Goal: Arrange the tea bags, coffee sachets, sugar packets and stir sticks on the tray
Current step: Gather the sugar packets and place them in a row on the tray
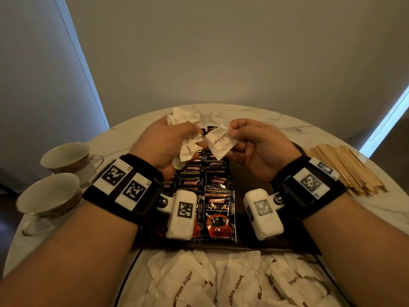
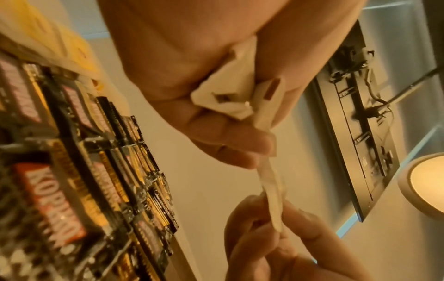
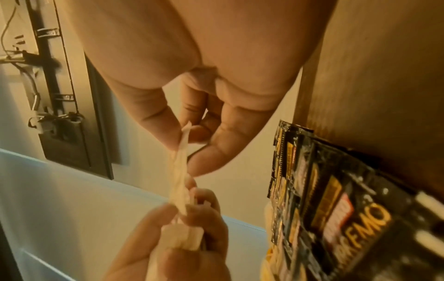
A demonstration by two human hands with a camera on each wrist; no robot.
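- Head view: both hands are raised over the tray [image 1: 247, 173], a dark one in the middle of the round marble table [image 1: 276, 120].
- The left hand [image 1: 163, 147] grips a bunch of white brown-sugar packets [image 1: 186, 149], fingers curled round them.
- The right hand [image 1: 256, 145] pinches one sugar packet [image 1: 220, 141] between thumb and fingers; this packet touches the bunch in the left hand.
- Black coffee sachets [image 1: 218, 204] lie in overlapping rows on the left half of the tray, below the hands.
- More loose sugar packets [image 1: 221, 282] lie on the near edge of the table, and a few white packets [image 1: 183, 116] lie at the far edge.
- A pile of wooden stir sticks [image 1: 345, 169] lies on the table at right; two teacups [image 1: 48, 196] stand at left.
- Left wrist view: the left hand [image 2: 192, 79] holds crumpled packets [image 2: 228, 95] against the palm, while the single packet [image 2: 270, 182] stretches edge-on to the right hand [image 2: 264, 237]; the sachets [image 2: 72, 180] run along the left.
- Right wrist view: the right thumb and fingers [image 3: 211, 144] pinch the single packet [image 3: 179, 171], whose other end meets the left hand [image 3: 180, 243]; the sachets [image 3: 336, 209] are at right.
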